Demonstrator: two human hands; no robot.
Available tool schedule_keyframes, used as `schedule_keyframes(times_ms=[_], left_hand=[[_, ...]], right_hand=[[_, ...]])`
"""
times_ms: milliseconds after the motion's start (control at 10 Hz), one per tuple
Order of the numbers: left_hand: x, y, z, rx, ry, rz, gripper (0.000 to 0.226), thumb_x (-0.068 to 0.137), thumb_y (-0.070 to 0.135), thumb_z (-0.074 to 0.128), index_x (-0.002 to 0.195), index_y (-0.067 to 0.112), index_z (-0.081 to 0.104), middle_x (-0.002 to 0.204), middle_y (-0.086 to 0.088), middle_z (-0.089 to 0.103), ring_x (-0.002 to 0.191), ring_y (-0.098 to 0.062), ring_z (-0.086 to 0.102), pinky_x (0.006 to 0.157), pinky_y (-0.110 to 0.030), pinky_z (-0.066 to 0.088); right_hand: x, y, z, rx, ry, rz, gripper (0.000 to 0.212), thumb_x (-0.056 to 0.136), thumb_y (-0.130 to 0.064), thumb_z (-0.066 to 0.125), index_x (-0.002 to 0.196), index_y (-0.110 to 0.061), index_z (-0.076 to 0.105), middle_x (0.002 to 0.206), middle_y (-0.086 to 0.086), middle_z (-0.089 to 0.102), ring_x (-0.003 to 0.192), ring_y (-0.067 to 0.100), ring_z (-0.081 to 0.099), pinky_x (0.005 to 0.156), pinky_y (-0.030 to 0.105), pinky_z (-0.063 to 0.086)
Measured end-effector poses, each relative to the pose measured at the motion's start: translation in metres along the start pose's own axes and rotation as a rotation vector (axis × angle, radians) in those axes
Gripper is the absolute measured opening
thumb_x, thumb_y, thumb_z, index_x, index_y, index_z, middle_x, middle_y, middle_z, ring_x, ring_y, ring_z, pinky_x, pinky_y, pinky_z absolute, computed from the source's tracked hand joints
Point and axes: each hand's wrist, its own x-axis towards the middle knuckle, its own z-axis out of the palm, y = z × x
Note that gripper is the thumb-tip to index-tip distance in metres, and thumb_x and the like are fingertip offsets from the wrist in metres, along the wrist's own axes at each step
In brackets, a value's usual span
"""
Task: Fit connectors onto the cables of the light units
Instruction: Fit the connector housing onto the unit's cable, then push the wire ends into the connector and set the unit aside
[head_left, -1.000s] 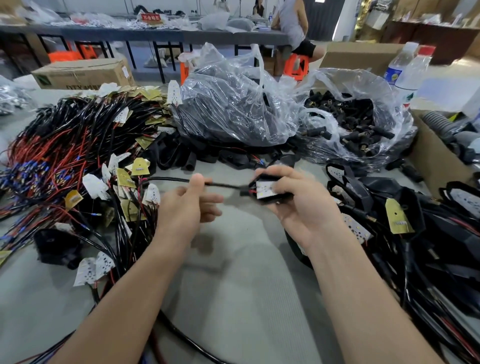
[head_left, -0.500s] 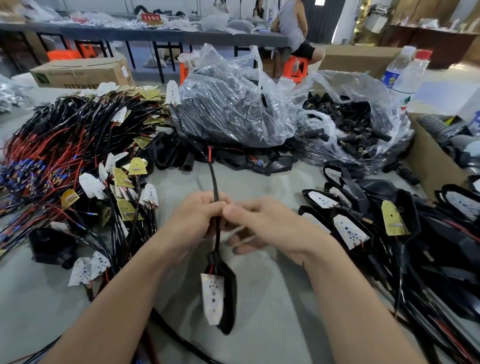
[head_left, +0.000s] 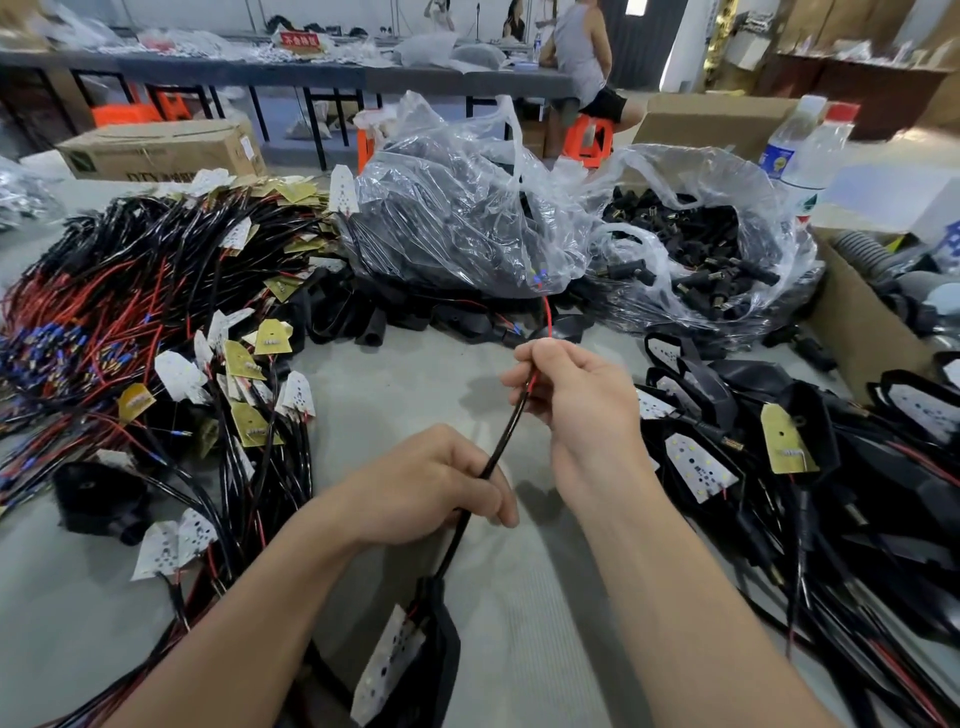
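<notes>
Left hand (head_left: 431, 488): fingers clenched round the black cable (head_left: 506, 431), steadying it, I judge.
Right hand (head_left: 582, 405): pinches the cable's far tip, leaving the red wire (head_left: 547, 314) free for a connector.
Light unit (head_left: 395, 660): at the cable's near end, over the desk (head_left: 415, 384).
Connectors (head_left: 701, 249): in the open bag, far right.

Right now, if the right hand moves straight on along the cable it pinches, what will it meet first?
Along the cable, the right hand would probably first meet the loose black housings at the foot of the clear plastic bag; depth is unclear.
</notes>
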Motion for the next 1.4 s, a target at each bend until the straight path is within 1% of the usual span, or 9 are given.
schedule_keyframes(times_ms=[100,200,300,500,700,900,1000,1200,1400], left_hand=[[-0.005,0.004,0.001,-0.062,-0.136,-0.028,0.022,0.097,0.003,0.057,0.093,-0.007,0.076,0.05,0.015,0.059,0.041,0.0,0.04,0.045,-0.011,0.031],[-0.003,0.001,0.01,-0.026,0.018,-0.076,0.046,0.103,0.045,0.05,0.085,0.016,0.082,0.061,-0.013,0.066,0.042,-0.01,0.051,0.045,-0.02,0.037],[0.012,-0.006,0.015,-0.185,0.504,-0.1,0.047,0.107,0.04,0.048,0.078,0.018,0.077,0.075,-0.018,0.071,0.051,-0.014,0.06,0.051,-0.024,0.046],[0.014,-0.013,-0.004,-0.556,0.67,-0.088,0.022,0.097,0.017,0.065,0.09,0.026,0.084,0.087,-0.001,0.079,0.076,-0.007,0.068,0.082,-0.027,0.053],[0.017,-0.011,-0.002,-0.63,0.691,-0.123,0.028,0.098,0.011,0.062,0.076,0.013,0.08,0.078,-0.007,0.076,0.048,-0.007,0.055,0.049,-0.016,0.04],[0.02,-0.011,0.001,-0.6,0.719,-0.218,0.02,0.101,0.008,0.054,0.083,0.008,0.061,0.086,-0.012,0.079,0.037,-0.011,0.054,0.037,-0.016,0.031],[0.021,-0.009,0.003,-0.575,0.7,-0.22,0.018,0.102,0.006,0.051,0.087,0.005,0.06,0.082,-0.013,0.078,0.039,-0.012,0.058,0.037,-0.017,0.034],[0.019,-0.009,0.005,-0.49,0.666,-0.228,0.013,0.098,0.003,0.055,0.087,0.005,0.063,0.083,-0.014,0.078,0.043,-0.013,0.058,0.039,-0.017,0.037],[0.021,-0.007,0.01,-0.401,0.604,-0.232,0.012,0.097,0.003,0.055,0.093,0.005,0.065,0.081,-0.01,0.078,0.044,-0.013,0.057,0.04,-0.017,0.038]], right_hand=[[0.004,0.001,-0.002,0.025,0.108,-0.019,0.027,0.099,-0.008,0.057,0.076,-0.012,0.07,0.057,0.001,0.066,0.051,0.009,0.053,0.051,0.021,0.042],[0.009,-0.005,-0.006,-0.006,0.018,-0.017,0.026,0.098,-0.006,0.054,0.076,-0.011,0.068,0.054,0.002,0.06,0.039,0.007,0.037,0.04,0.018,0.03],[0.006,-0.005,-0.009,-0.246,-0.22,0.0,0.027,0.093,-0.008,0.057,0.07,-0.009,0.07,0.054,0.007,0.059,0.037,0.009,0.031,0.039,0.02,0.025],[-0.011,-0.003,0.002,-1.013,-0.44,-0.089,0.029,0.087,-0.03,0.065,0.065,-0.013,0.07,0.058,0.002,0.07,0.048,0.014,0.052,0.054,0.034,0.046],[0.007,-0.049,-0.024,-1.139,-0.168,-0.238,0.029,0.091,-0.035,0.064,0.071,-0.015,0.072,0.052,-0.003,0.064,0.045,0.004,0.055,0.042,0.018,0.041],[0.088,-0.123,-0.095,-1.843,-0.076,-0.072,0.026,0.097,-0.011,0.048,0.073,-0.006,0.057,0.092,0.016,0.059,0.08,0.028,0.05,0.074,0.032,0.044],[0.11,-0.128,-0.127,-1.973,-0.101,0.085,0.027,0.101,-0.012,0.047,0.108,0.002,0.069,0.118,0.022,0.066,0.094,0.032,0.056,0.079,0.03,0.042],[0.126,-0.097,-0.16,-1.67,-0.118,0.231,0.032,0.101,-0.013,0.052,0.122,0.006,0.066,0.11,0.02,0.063,0.094,0.024,0.051,0.084,0.031,0.043],[0.129,-0.088,-0.143,-1.649,-0.375,0.185,0.043,0.094,0.009,0.042,0.119,-0.009,0.072,0.069,-0.005,0.067,0.05,0.001,0.053,0.047,0.012,0.042]])
